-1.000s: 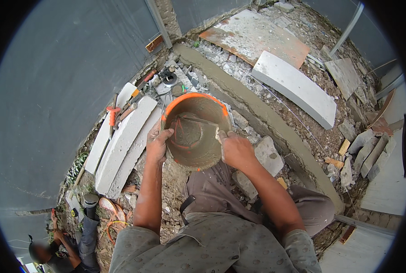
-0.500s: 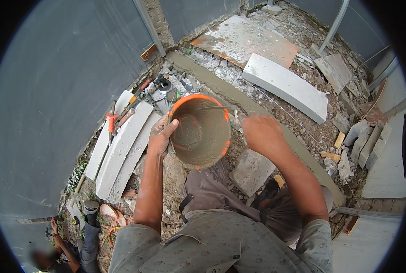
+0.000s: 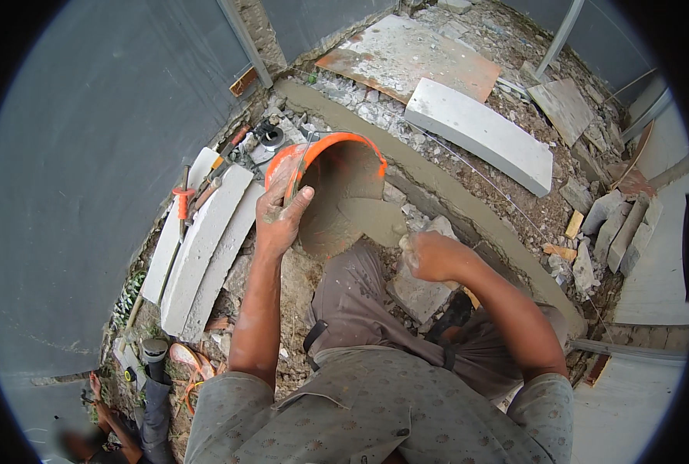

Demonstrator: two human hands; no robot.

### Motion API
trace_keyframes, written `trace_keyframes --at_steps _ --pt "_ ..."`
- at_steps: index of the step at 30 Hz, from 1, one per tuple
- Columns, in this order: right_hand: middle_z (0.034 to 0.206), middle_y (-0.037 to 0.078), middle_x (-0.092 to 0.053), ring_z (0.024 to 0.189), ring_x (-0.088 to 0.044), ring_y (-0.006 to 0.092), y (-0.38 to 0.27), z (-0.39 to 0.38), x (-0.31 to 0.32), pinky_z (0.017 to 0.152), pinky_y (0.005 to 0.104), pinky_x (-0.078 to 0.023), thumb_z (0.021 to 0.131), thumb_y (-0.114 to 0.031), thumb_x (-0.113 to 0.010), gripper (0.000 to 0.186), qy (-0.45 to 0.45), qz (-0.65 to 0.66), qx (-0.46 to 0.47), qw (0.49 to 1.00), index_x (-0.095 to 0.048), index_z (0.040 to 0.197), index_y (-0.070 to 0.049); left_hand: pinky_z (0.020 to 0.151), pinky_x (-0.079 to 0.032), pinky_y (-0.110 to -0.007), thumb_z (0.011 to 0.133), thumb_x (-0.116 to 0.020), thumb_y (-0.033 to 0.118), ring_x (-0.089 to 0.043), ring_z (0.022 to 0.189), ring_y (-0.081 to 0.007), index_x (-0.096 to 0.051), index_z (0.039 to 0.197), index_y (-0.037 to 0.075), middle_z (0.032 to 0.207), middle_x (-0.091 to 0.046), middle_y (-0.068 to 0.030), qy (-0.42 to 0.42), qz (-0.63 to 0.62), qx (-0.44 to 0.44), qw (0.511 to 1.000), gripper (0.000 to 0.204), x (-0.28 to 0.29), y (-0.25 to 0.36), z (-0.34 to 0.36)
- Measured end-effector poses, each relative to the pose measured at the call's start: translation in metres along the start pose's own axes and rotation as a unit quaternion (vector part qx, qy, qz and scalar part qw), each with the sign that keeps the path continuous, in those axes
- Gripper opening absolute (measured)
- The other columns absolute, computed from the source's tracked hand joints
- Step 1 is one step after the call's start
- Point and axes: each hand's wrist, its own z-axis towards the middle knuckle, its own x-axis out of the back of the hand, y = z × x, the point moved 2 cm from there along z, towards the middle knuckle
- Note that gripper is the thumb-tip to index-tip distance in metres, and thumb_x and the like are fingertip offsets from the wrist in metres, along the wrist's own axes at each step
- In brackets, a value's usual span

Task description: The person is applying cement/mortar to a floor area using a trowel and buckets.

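Observation:
An orange bucket [image 3: 348,174], smeared inside with grey mortar, hangs tilted over my lap with its mouth turned to the right. My left hand [image 3: 281,215] is closed on its left side, the thumb over the rim. In my right hand [image 3: 438,257] is a trowel [image 3: 377,220], gripped by the handle. The mortar-coated blade reaches into the lower right of the bucket's mouth. Beyond the bucket runs a long strip of wet grey mortar [image 3: 406,164], set along the ground.
White blocks [image 3: 205,251] lie at left with a red-handled tool [image 3: 183,203]. Another long white block [image 3: 479,135] lies beyond the mortar strip, beside a taut string [image 3: 479,170]. Broken slabs [image 3: 622,232] lean at right. Another person [image 3: 112,429] works at lower left.
The bucket has tipped over to the right, its rim rising on the left. My right hand has moved down and nearer, and the trowel blade now shows broad side up.

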Motion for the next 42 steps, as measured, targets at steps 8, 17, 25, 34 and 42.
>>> trace_keyframes --at_steps 8,17,25,34,42 --pt "0.07 0.006 -0.056 0.05 -0.055 0.0125 -0.035 0.011 0.009 0.04 0.0285 -0.044 0.091 -0.035 -0.051 0.036 -0.061 0.533 -0.007 0.844 -0.052 0.101 -0.001 0.105 -0.026 -0.035 0.084 -0.062 0.019 -0.04 0.126 -0.0249 -0.053 0.122 -0.002 0.129 -0.05 -0.0163 0.022 -0.002 0.008 1.0 0.045 0.0 -0.021 -0.01" --pt "0.081 0.023 -0.061 0.069 -0.064 0.034 -0.003 0.04 -0.017 0.066 0.0435 -0.051 0.078 -0.015 -0.056 0.029 0.049 0.065 0.087 0.993 -0.056 0.098 0.005 0.103 -0.029 -0.033 0.084 -0.062 0.018 -0.042 0.122 -0.0215 -0.051 0.124 -0.003 0.129 -0.05 -0.0143 0.017 0.054 0.001 0.998 0.046 0.012 -0.02 -0.019" --pt "0.083 0.024 -0.062 0.08 -0.063 0.0372 -0.037 0.031 -0.024 0.068 0.0442 -0.051 0.078 -0.008 -0.051 0.022 0.097 0.02 0.022 0.995 -0.057 0.095 0.006 0.106 -0.025 -0.035 0.083 -0.063 0.015 -0.039 0.127 -0.0239 -0.051 0.124 -0.002 0.131 -0.049 -0.0155 0.034 0.045 -0.019 0.998 0.046 -0.005 -0.011 -0.012" --pt "0.091 0.02 -0.062 0.081 -0.065 0.0327 -0.028 0.035 -0.021 0.067 0.041 -0.052 0.081 -0.008 -0.05 0.034 0.122 -0.102 -0.034 0.987 -0.052 0.112 0.006 0.092 -0.039 -0.03 0.084 -0.061 0.011 -0.053 0.103 -0.0151 -0.051 0.124 -0.002 0.114 -0.058 -0.0085 0.071 -0.041 0.04 0.996 0.043 0.003 -0.035 -0.015" --pt "0.095 0.019 -0.061 0.079 -0.065 0.0323 -0.038 0.043 -0.026 0.067 0.0409 -0.052 0.081 -0.006 -0.047 0.034 0.182 -0.115 -0.008 0.976 -0.052 0.113 0.004 0.095 -0.037 -0.03 0.084 -0.061 0.01 -0.052 0.106 -0.016 -0.05 0.125 -0.003 0.117 -0.057 -0.0094 0.075 -0.062 0.04 0.994 0.045 -0.002 -0.026 -0.011"
